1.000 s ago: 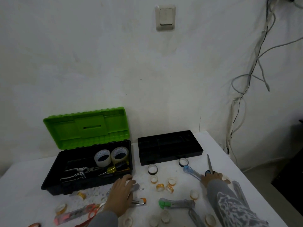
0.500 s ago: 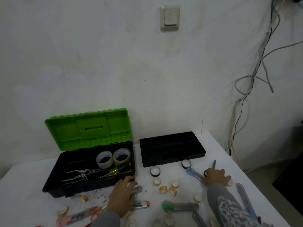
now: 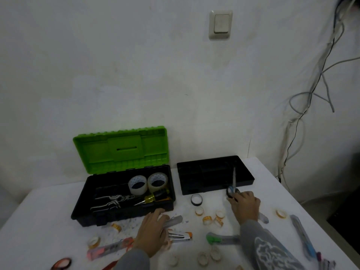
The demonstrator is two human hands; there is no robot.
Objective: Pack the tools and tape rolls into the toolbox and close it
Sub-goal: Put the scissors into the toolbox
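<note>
The black toolbox [image 3: 83, 211] stands open at the left with its green lid [image 3: 120, 147] upright. Inside lie two clear tape rolls [image 3: 137, 185], pliers [image 3: 111, 200] and a yellow-handled screwdriver [image 3: 151, 197]. My right hand [image 3: 246, 208] grips blue-handled scissors [image 3: 233, 182], blades pointing up in front of the black tray [image 3: 206, 172]. My left hand [image 3: 153, 233] lies just in front of the toolbox, fingers curled over a grey utility knife [image 3: 175, 220]. Several small tape rolls [image 3: 207, 220] are scattered on the white table.
A stapler [image 3: 180, 237] and a green utility knife [image 3: 220, 239] lie between my hands. A blue utility knife [image 3: 302, 234] rests near the table's right edge. A black tape roll [image 3: 196, 199] sits below the tray. Cables [image 3: 298, 114] hang down the wall at the right.
My right hand has closed on the scissors and raised them, so the blades now point up in front of the tray. My left hand stays on the grey knife.
</note>
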